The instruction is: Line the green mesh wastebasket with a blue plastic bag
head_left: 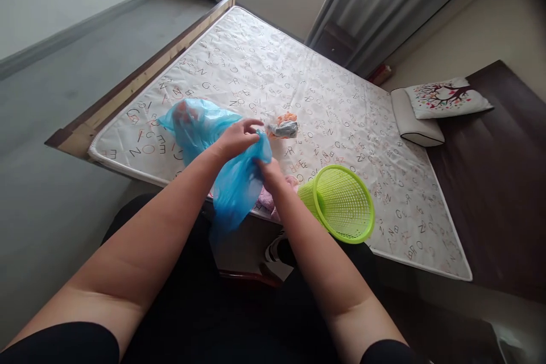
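Head view: both hands, left hand [239,137] and right hand [269,172], grip a blue plastic bag [232,187].

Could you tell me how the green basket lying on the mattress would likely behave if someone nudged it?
The green basket lies on its side on the mattress, and its round, tapered shape suggests it would roll in a curve instead of sliding. Its thin mesh walls look like plastic, so it is probably light and easy to shift. Sitting near the mattress edge, it could perhaps drop off.
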Demonstrator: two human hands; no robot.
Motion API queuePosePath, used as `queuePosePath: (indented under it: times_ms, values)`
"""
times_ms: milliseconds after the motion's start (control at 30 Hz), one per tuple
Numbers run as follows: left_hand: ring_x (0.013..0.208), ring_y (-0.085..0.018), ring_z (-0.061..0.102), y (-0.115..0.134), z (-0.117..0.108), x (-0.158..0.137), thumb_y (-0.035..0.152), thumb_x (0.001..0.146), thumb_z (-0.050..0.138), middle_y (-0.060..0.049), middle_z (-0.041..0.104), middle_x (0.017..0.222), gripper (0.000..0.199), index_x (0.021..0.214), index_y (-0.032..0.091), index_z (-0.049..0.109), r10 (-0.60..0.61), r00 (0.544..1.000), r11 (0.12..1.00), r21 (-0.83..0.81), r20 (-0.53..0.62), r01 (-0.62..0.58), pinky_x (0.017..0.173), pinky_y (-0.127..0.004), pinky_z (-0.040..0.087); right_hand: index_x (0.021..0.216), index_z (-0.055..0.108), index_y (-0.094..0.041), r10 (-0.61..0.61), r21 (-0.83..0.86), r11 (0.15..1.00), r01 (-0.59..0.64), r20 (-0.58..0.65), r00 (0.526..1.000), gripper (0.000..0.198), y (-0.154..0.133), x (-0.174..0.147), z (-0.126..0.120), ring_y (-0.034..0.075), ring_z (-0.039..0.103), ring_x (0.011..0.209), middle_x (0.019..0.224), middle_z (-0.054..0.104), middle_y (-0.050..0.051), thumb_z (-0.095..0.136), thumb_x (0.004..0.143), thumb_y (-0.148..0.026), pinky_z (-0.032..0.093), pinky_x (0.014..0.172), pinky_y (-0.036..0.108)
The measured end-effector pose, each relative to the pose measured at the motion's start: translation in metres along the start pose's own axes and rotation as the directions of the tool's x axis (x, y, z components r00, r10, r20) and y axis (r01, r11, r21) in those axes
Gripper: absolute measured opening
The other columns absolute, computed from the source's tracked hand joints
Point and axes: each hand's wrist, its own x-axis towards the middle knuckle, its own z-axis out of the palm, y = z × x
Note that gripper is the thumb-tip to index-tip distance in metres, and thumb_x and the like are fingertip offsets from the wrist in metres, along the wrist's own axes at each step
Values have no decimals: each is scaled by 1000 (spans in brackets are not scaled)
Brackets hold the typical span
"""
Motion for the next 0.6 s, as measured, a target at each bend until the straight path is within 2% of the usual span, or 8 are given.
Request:
queuePosePath:
  times_ms: [67, 167, 267, 367, 433, 500, 533, 600]
  values:
    - [106, -24, 70, 1, -7, -1, 21, 83, 62, -9, 75, 121, 61, 144, 20, 63, 1, 992, 999, 52, -123, 6, 95, -33, 55, 105, 68, -18, 11, 24, 1000, -6, -213, 977, 26, -13, 21, -6, 18, 68, 80, 88, 72, 3, 68, 84, -33, 59, 71, 29]
    - [120, -33, 66, -6, -27, 0, 23, 86, 63, -14, 72, 129, 59, 145, 20, 61, -84, 964, 953, 261, -251, 151, 106, -42, 51, 113, 66, -18, -7, -2, 1000, 7, -477, 879, 32, -31, 54, -26, 20, 70, 86, 96, 74, 5, 63, 83, -29, 60, 73, 31]
    - [124, -40, 65, -26, -54, 1, 32, 87, 66, -19, 70, 134, 54, 140, 18, 64, -267, 934, 817, 460, -236, 349, 103, -48, 51, 140, 54, -18, -28, -62, 998, -13, -622, 782, 62, -40, 68, -43, 25, 71, 114, 130, 70, 13, 69, 83, -38, 62, 90, 39]
    - [114, -42, 70, -48, -74, -1, 43, 87, 67, -20, 74, 125, 49, 129, 18, 69, -394, 903, 708, 569, -171, 417, 94, -46, 54, 159, 33, -14, -117, -192, 981, -26, -695, 709, 92, -36, 47, -44, 32, 49, 149, 161, 45, 23, 71, 84, -49, 52, 112, 46]
    - [110, -42, 72, -59, -78, -3, 47, 85, 70, -19, 76, 119, 48, 123, 19, 71, -426, 891, 673, 603, -159, 429, 90, -44, 55, 164, 27, -16, -218, -294, 955, 37, -616, 757, 91, -27, 13, -37, 31, 31, 161, 170, 31, 22, 66, 88, -50, 44, 122, 47]
    - [106, -41, 73, -66, -74, -6, 46, 80, 76, -18, 77, 115, 51, 123, 19, 72, -470, 874, 640, 633, -125, 435, 87, -43, 56, 166, 24, -22, -281, -327, 935, 140, -436, 855, 87, -13, -30, -30, 30, 26, 163, 174, 25, 17, 63, 92, -48, 39, 126, 49]
    - [102, -40, 74, -70, -70, -8, 44, 77, 79, -17, 78, 112, 53, 124, 20, 72, -508, 857, 630, 642, -84, 437, 86, -42, 56, 165, 25, -25, -275, -300, 939, 169, -360, 891, 84, -4, -52, -29, 29, 30, 162, 174, 26, 15, 62, 92, -45, 40, 125, 50]
    - [91, -37, 76, -79, -57, -12, 38, 70, 84, -14, 80, 98, 57, 123, 23, 73, -575, 818, 647, 622, 19, 441, 84, -42, 56, 159, 34, -28, -221, -201, 964, 177, -227, 948, 74, 13, -87, -29, 28, 51, 148, 166, 41, 15, 62, 91, -40, 50, 116, 47]
